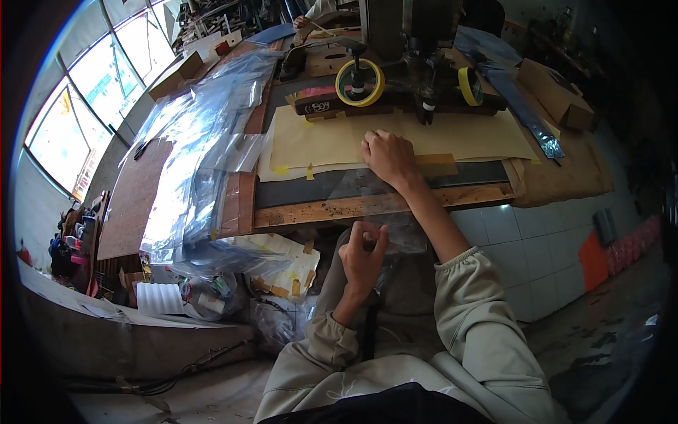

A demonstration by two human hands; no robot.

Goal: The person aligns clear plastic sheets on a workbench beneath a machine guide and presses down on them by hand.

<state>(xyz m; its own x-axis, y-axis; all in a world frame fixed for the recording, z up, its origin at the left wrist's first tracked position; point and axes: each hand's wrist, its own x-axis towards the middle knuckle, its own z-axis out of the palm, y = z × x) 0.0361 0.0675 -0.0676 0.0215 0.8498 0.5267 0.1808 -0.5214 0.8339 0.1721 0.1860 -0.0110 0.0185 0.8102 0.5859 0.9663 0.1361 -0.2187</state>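
Desk (pixel 296 215), wooden front edge, dark grey surface behind it. Cream sheets (pixel 314 141) lie flat there, near edge fixed with small bits of yellow tape (pixel 310 172); a brownish patch (pixel 438 164) just right of the right hand

Right hand (pixel 390 155): fingers curled down, resting on the sheets near their front edge; whether anything is pinched under them, cannot tell. Left hand (pixel 362 256): lower, in front of the desk edge, thumb and fingers bent towards each other; grip on the film, cannot tell

Clear film (pixel 381 205): between the hands, draped over the desk edge and hanging above the lap

Behind the right hand, a dark bar (pixel 325 106) with white lettering; yellow-rimmed ring (pixel 382 83) above it, a second ring (pixel 466 87) further right. Left: heap of clear plastic (pixel 198 159). Right: cardboard box (pixel 554 95). Far side: another person's hand (pixel 302 22)
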